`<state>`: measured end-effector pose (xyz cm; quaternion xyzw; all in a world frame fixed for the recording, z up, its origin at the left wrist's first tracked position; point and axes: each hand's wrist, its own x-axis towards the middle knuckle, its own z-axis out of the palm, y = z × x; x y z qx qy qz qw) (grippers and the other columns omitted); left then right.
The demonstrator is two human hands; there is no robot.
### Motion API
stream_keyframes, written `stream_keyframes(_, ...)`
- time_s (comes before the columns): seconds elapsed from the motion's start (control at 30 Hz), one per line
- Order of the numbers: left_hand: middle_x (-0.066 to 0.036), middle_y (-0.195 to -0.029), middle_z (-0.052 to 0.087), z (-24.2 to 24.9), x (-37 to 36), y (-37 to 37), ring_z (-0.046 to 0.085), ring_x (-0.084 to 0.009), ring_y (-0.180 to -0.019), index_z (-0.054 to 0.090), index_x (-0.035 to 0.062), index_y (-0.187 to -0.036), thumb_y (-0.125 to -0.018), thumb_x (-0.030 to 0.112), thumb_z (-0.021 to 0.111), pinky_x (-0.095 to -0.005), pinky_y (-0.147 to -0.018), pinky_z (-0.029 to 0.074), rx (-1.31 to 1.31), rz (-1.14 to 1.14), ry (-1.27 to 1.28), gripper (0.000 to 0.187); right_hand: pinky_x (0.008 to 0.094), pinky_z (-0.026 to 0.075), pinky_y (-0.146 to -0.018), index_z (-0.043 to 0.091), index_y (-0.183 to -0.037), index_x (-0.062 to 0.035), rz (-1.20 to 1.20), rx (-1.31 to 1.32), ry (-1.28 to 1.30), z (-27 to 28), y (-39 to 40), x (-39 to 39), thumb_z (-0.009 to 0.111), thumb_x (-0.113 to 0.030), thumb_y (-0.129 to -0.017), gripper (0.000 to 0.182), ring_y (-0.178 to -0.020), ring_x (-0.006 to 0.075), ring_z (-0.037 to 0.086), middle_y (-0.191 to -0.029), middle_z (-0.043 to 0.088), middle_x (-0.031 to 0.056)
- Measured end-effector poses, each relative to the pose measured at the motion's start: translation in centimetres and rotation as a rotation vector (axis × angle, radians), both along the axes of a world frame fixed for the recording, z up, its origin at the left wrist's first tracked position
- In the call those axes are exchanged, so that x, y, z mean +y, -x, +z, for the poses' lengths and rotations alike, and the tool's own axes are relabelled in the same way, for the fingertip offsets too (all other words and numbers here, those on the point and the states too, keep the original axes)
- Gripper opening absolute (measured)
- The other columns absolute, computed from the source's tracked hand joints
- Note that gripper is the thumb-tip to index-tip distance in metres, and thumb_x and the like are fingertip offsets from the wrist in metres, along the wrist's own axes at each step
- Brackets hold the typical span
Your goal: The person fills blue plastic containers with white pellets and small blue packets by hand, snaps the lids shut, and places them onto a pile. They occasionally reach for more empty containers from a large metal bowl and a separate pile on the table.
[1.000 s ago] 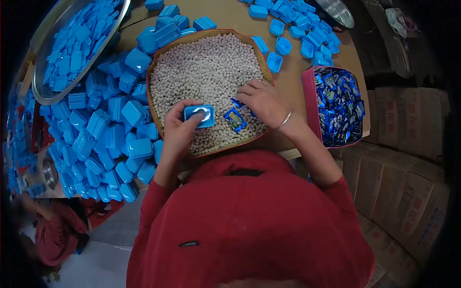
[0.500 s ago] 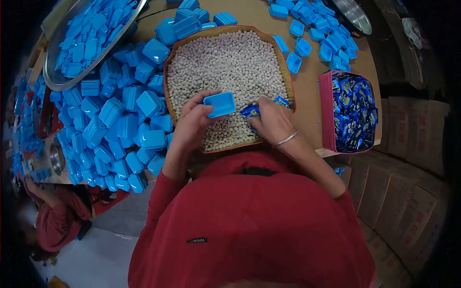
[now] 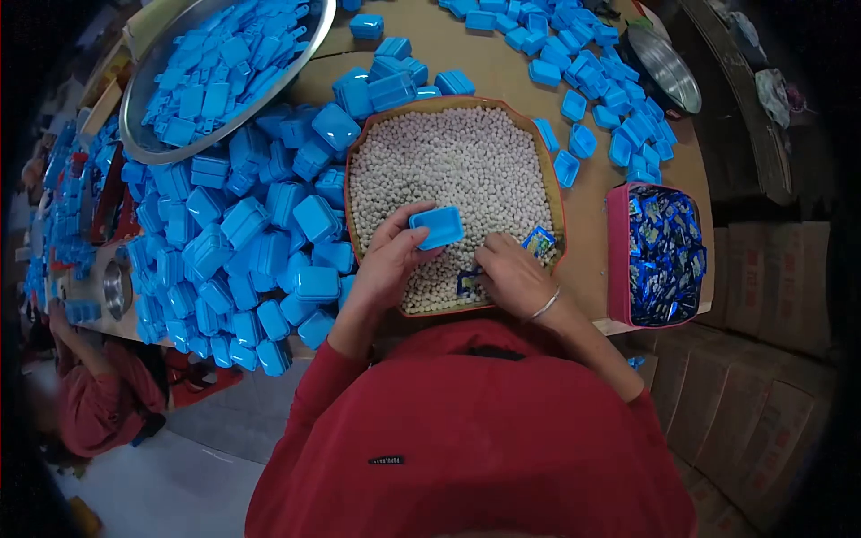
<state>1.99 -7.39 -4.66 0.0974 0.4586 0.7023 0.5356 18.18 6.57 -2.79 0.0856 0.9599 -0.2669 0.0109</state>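
Note:
A small open blue plastic box half (image 3: 437, 228) is held in my left hand (image 3: 395, 264), fingers and thumb around its left end, its hollow side up. It hangs over a shallow tray (image 3: 558, 193) with a reddish rim, filled with small pale round pellets (image 3: 448, 152). Over the tray's lower right part, my right hand (image 3: 518, 276) is closed, fingertips down at the pellets; whatever they pinch is hidden. A shiny blue packet (image 3: 539, 242) lies just beyond this hand, and another blue packet (image 3: 466, 282) shows partly beside its thumb.
Closed blue boxes (image 3: 247, 220) are heaped left of the tray. A metal basin (image 3: 134, 134) of flat blue pieces stands behind them. Loose box halves (image 3: 619, 99) lie at back right, near a pink-sided container (image 3: 619, 255) of blue packets. Cartons (image 3: 762, 278) stand right; another person (image 3: 108, 394) sits left.
The view has shifted, so the table appears lower and further right. My left hand still holds the box half. My right hand has shifted slightly among the packets, leaving the right packet more exposed.

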Motion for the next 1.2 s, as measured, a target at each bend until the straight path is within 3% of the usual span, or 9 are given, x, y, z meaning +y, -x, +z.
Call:
stream_keyframes(0.13, -0.008, -0.120, 0.053, 0.4, 0.0, -0.1, 0.054, -0.0180, -0.108, 0.047, 0.0054, -0.131, -0.092, 0.013, 0.052, -0.0349, -0.091, 0.048, -0.004, -0.001, 0.004, 0.040, 0.0427, 0.045, -0.076, 0.048, -0.092, -0.0018, -0.051, 0.223, -0.138, 0.6, 0.3, 0.8, 0.053, -0.004, -0.078, 0.015, -0.086, 0.0339, 0.052, -0.085, 0.050, 0.0150)
stream_keyframes(0.27, -0.013, -0.125, 0.051, 0.4, 0.1, -0.1, 0.055, -0.0224, -0.111, 0.044, -0.0002, -0.131, -0.092, 0.011, 0.050, -0.0366, -0.094, 0.048, 0.022, 0.023, 0.006, 0.041, 0.0391, 0.048, -0.068, 0.049, -0.092, -0.0050, -0.141, 0.085, -0.484, 0.4, 1.1, 1.6, 0.050, -0.010, -0.081, 0.013, -0.080, 0.0268, 0.056, -0.086, 0.051, 0.0121)
stream_keyframes(0.37, -0.011, -0.124, 0.051, -0.1, 0.0, -0.1, 0.054, -0.0201, -0.111, 0.045, 0.0027, -0.131, -0.091, 0.013, 0.053, -0.0353, -0.092, 0.049, 0.022, 0.024, 0.003, 0.042, 0.0398, 0.049, -0.069, 0.049, -0.093, -0.0051, -0.088, 0.139, -0.349, -1.7, 0.8, 2.1, 0.050, -0.009, -0.081, 0.012, -0.081, 0.0291, 0.056, -0.087, 0.050, 0.0129)
stream_keyframes(0.53, -0.009, -0.122, 0.053, 0.5, 0.0, -0.4, 0.054, -0.0167, -0.108, 0.045, 0.0045, -0.132, -0.091, 0.013, 0.053, -0.0326, -0.088, 0.049, 0.135, -0.022, 0.022, 0.043, 0.0435, 0.047, -0.067, 0.053, -0.098, -0.0033, -0.241, 0.323, -0.222, 3.2, 1.4, 2.9, 0.053, 0.001, -0.077, 0.021, -0.083, 0.0345, 0.056, -0.089, 0.049, 0.0149)
stream_keyframes(0.67, -0.005, -0.120, 0.054, 0.8, -0.2, -0.4, 0.054, -0.0131, -0.104, 0.045, 0.0055, -0.134, -0.090, 0.013, 0.059, -0.0296, -0.086, 0.048, 0.266, -0.228, -0.035, 0.046, 0.0384, 0.047, -0.065, 0.059, -0.092, -0.0035, -0.004, 0.297, 0.023, 4.6, 2.4, 2.9, 0.062, 0.001, -0.078, 0.015, -0.079, 0.0314, 0.058, -0.088, 0.053, 0.0126)
stream_keyframes(0.87, -0.004, -0.119, 0.055, 1.8, -0.5, -0.5, 0.053, -0.0133, -0.107, 0.045, 0.0049, -0.134, -0.090, 0.012, 0.059, -0.0290, -0.089, 0.048, 0.009, -0.123, -0.111, 0.047, 0.0384, 0.047, -0.066, 0.062, -0.096, -0.0043, 0.040, 0.524, 0.128, 5.6, 4.4, 1.2, 0.062, 0.001, -0.078, 0.019, -0.080, 0.0303, 0.057, -0.085, 0.053, 0.0128)
stream_keyframes(1.0, -0.004, -0.119, 0.055, 1.7, -0.4, -0.3, 0.054, -0.0131, -0.106, 0.045, 0.0046, -0.134, -0.090, 0.012, 0.059, -0.0291, -0.089, 0.048, 0.061, -0.147, -0.169, 0.047, 0.0406, 0.047, -0.068, 0.057, -0.107, -0.0075, 0.106, 0.312, 0.181, 5.2, 4.5, 2.0, 0.063, 0.001, -0.073, 0.036, -0.084, 0.0330, 0.055, -0.090, 0.053, 0.0125)
stream_keyframes(1.1, -0.003, -0.120, 0.055, 1.7, -0.5, -0.4, 0.054, -0.0127, -0.105, 0.045, 0.0043, -0.134, -0.089, 0.012, 0.060, -0.0287, -0.088, 0.048, 0.058, -0.137, -0.175, 0.048, 0.0428, 0.046, -0.074, 0.051, -0.112, -0.0045, 0.017, 0.417, 0.030, 5.4, 5.2, 1.3, 0.066, 0.000, -0.071, 0.044, -0.090, 0.0353, 0.053, -0.096, 0.052, 0.0142)
stream_keyframes(1.2, -0.001, -0.121, 0.055, 1.5, -0.9, -0.3, 0.054, -0.0096, -0.104, 0.047, 0.0058, -0.134, -0.087, 0.013, 0.061, -0.0246, -0.085, 0.047, 0.198, -0.145, -0.179, 0.049, 0.0424, 0.041, -0.090, 0.046, -0.119, -0.0027, -0.062, 0.416, 0.125, 4.2, 6.3, 2.0, 0.079, -0.015, -0.064, 0.065, -0.106, 0.0383, 0.047, -0.111, 0.046, 0.0193)
